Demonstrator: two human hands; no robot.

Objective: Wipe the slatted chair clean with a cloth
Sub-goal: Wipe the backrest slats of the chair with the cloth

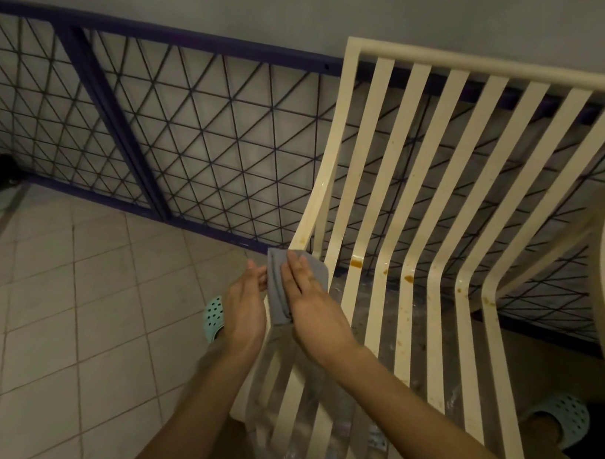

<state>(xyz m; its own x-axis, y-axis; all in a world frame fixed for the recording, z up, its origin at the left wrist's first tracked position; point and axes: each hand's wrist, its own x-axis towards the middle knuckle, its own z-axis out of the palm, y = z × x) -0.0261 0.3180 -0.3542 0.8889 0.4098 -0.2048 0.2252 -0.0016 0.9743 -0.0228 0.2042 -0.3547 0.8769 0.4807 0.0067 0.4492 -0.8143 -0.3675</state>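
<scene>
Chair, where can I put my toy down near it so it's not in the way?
The tiled floor left of the chair, between the blue mesh frame and the clog, is bare. The chair's left edge is crowded: left hand and right hand meet at the cloth there.

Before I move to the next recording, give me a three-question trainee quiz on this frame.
1. True or false: the right hand lies flat, fingers straight, on the grey cloth.
2. Pick one: where on the chair is the cloth? A) the top rail. B) the left edge, where the back bends into the seat. C) the far right side rail.
3. Fill in: brown stains show on the slats to the ____ of the cloth.

Key: 1 true; 2 B; 3 right.
</scene>
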